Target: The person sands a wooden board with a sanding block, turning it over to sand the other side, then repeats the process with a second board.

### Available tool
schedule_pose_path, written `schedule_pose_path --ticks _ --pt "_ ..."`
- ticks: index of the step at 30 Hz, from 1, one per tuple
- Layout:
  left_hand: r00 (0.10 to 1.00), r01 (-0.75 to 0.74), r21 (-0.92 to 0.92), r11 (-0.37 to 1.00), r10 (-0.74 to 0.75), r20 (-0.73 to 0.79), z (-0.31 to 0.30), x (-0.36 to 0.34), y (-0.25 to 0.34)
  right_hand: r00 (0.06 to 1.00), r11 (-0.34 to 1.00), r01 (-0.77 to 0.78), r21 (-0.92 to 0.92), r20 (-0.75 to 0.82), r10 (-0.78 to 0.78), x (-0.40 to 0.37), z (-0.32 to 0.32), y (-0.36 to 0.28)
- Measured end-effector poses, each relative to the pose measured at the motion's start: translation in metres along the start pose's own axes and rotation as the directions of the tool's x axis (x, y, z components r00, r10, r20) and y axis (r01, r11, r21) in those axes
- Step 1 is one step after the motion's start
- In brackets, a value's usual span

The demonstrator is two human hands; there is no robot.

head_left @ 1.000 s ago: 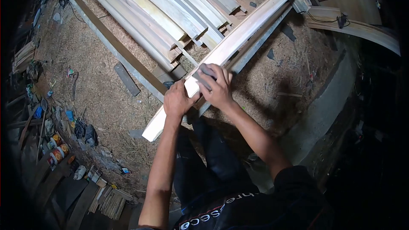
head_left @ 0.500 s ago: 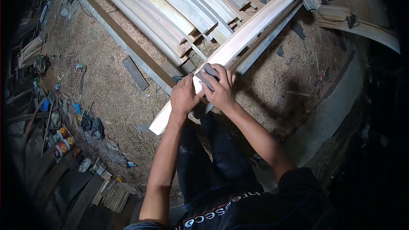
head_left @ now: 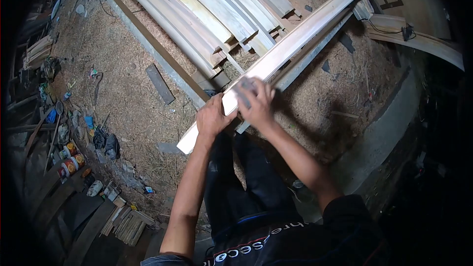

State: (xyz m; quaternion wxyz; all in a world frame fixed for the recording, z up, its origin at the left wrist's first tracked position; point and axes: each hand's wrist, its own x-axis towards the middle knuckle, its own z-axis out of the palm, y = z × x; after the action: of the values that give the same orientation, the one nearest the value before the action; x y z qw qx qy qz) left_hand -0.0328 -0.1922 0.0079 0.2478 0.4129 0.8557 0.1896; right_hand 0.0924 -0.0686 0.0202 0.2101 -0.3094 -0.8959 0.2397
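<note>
A long pale wooden board runs diagonally from the upper right to its near end left of my legs. My left hand is wrapped over the board near that end, thumb on one side and fingers on the other. Just to the right, my right hand grips a dark grey block and presses it on the board's upper face. Motion blurs the block and the fingertips. Beneath the board, a grey beam shows along its right side.
Several planks lie side by side at the top. Another long beam slants down from the upper left. A dark flat piece lies on the shavings. Paint cans and wood scraps are at lower left.
The right hand and the block have shifted slightly along the board and are now blurred. The left hand remains on the board. The whole view has shifted a little.
</note>
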Motion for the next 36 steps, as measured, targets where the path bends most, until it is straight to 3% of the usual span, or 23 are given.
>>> schedule_pose_path --ticks 4,6,8,12,14,18,21,22,24,25,27,30,31,32,34,36 --pt "1.000 -0.023 -0.002 1.000 0.023 -0.001 -0.001 -0.001 0.000 0.994 0.998 0.033 0.052 0.106 -0.038 -0.003 -0.003 0.001" --pt "1.000 -0.007 -0.015 1.000 0.008 0.017 -0.004 -0.001 0.003 1.000 0.997 -0.005 -0.082 0.019 0.007 0.018 -0.006 0.032" --pt "0.999 0.002 -0.030 1.000 -0.001 0.033 -0.006 -0.001 0.003 0.984 0.974 -0.170 -0.150 -0.074 0.160 0.041 -0.014 0.066" --pt "0.998 0.001 -0.045 0.999 0.002 0.058 -0.006 0.002 0.003 0.982 0.988 -0.113 -0.110 -0.161 0.094 0.062 -0.030 0.076" --pt "0.997 0.002 -0.053 0.999 0.002 0.079 -0.012 0.005 0.007 0.976 0.981 -0.174 -0.079 -0.143 0.162 0.048 -0.019 0.067" --pt "0.994 0.023 -0.069 0.997 -0.015 0.110 -0.012 0.002 0.002 0.997 0.990 -0.076 -0.116 0.006 0.077 0.011 -0.013 0.006" --pt "0.990 0.010 -0.114 0.993 0.006 0.139 -0.015 0.005 0.003 0.996 0.987 -0.063 -0.151 0.055 0.072 0.004 -0.013 0.012" --pt "0.990 -0.004 -0.122 0.993 0.021 0.138 -0.016 0.005 0.003 0.997 0.984 -0.083 -0.156 -0.018 0.082 0.013 -0.018 0.024" --pt "0.986 0.024 -0.105 0.994 -0.007 0.164 -0.017 0.007 0.003 0.905 0.889 -0.425 -0.171 -0.060 0.421 0.041 -0.026 0.054" --pt "0.986 0.018 -0.109 0.994 0.000 0.165 -0.017 0.008 0.001 0.904 0.887 -0.426 -0.176 -0.065 0.422 0.054 -0.032 0.066" --pt "0.994 -0.022 -0.122 0.992 0.035 0.102 -0.015 0.004 -0.001 0.976 0.961 -0.194 -0.195 -0.140 0.168 0.063 -0.041 0.081" --pt "0.988 0.018 -0.116 0.993 0.000 0.155 -0.019 0.005 0.002 0.980 0.921 -0.188 -0.340 -0.121 0.155 0.052 -0.034 0.081" --pt "0.991 0.003 -0.120 0.993 0.013 0.133 -0.019 0.006 0.002 0.968 0.944 -0.249 -0.215 -0.096 0.234 0.047 -0.028 0.066" --pt "0.992 0.004 -0.122 0.992 0.012 0.128 -0.018 0.006 0.002 0.969 0.945 -0.244 -0.217 -0.095 0.228 0.038 -0.025 0.050" --pt "0.986 0.019 -0.104 0.994 -0.002 0.164 -0.019 0.006 0.002 0.997 0.975 -0.040 -0.219 0.051 0.052 0.023 -0.022 0.026" --pt "0.989 0.013 -0.107 0.994 0.003 0.145 -0.017 0.005 0.000 0.996 0.975 -0.024 -0.219 0.080 0.042 0.026 -0.025 0.021"
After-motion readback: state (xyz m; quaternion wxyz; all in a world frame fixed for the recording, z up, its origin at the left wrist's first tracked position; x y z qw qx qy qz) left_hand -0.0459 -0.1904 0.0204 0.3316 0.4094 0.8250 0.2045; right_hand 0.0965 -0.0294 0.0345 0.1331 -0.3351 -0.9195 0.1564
